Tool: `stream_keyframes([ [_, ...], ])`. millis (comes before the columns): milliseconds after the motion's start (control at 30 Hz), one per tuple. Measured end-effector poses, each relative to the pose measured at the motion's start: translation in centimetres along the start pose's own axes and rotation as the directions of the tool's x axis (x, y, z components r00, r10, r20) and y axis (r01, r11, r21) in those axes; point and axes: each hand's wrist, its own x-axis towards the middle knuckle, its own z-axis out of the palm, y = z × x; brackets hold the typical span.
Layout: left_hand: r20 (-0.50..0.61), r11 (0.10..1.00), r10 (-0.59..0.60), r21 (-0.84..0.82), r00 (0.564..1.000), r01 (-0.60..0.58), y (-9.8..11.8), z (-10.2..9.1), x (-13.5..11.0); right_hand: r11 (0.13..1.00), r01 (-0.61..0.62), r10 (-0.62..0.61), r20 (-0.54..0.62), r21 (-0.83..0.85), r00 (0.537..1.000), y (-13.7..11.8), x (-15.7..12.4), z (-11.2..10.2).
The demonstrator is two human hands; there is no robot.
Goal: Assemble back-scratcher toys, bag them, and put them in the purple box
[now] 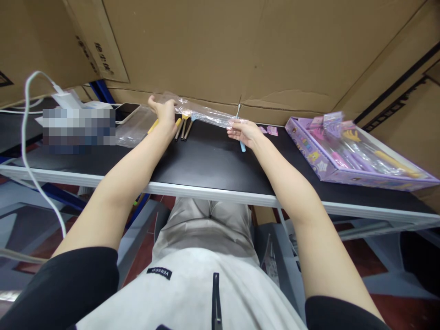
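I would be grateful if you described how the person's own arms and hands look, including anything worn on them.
The left sleeve and right sleeve are plain black and short, ending above the elbows. Below them, the left arm and right arm are bare. The left hand and right hand are ungloved, with no watch, bracelet or ring that I can make out.

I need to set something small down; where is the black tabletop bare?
The black tabletop shows bare between both forearms, down to the silver front edge, and between the right forearm and the open purple cardboard box. Left is crowded: clear plastic bag, dark-screened phone, white charger.
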Motion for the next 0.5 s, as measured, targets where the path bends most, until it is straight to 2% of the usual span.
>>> stream_keyframes([
  [67, -0.081, 0.99, -0.144, -0.006, 0.986, 0.144, 0.9, -0.3, -0.4, 1.0, 0.004, -0.003, -0.007, 0.014, 1.0, 0.0, 0.1, 0.0],
  [100, -0.106, 0.99, -0.142, -0.02, 0.984, 0.141, 1.5, -0.4, -0.7, 1.0, 0.005, -0.005, -0.01, 0.022, 1.0, 0.0, 0.2, 0.0],
  [200, -0.152, 0.994, 0.068, 0.09, 0.986, -0.054, 3.5, -0.5, -2.4, 0.999, 0.008, -0.007, -0.023, 0.032, 1.0, -0.1, 0.2, 0.1],
  [267, -0.171, 0.974, 0.162, 0.186, 0.972, -0.129, 4.9, -0.5, -3.7, 1.0, 0.003, -0.002, -0.026, 0.028, 1.0, -0.1, 0.1, 0.2],
  [300, -0.149, 0.961, 0.202, 0.219, 0.968, -0.166, 5.6, -0.5, -4.3, 1.0, -0.002, 0.002, -0.022, 0.025, 1.0, -0.1, 0.0, 0.2],
  [367, -0.037, 0.93, 0.285, 0.254, 0.958, -0.267, 6.9, -0.3, -5.2, 1.0, -0.011, 0.011, 0.0, 0.02, 1.0, 0.0, -0.2, 0.5],
  [433, 0.097, 0.893, 0.358, 0.253, 0.929, -0.371, 7.8, 0.2, -5.7, 1.0, -0.02, 0.02, 0.037, 0.016, 0.999, 0.0, -0.5, 0.8],
  [500, 0.168, 0.872, 0.392, 0.247, 0.905, -0.423, 8.3, 0.8, -5.9, 1.0, -0.029, 0.028, 0.08, 0.011, 0.996, 0.0, -0.8, 1.1],
])
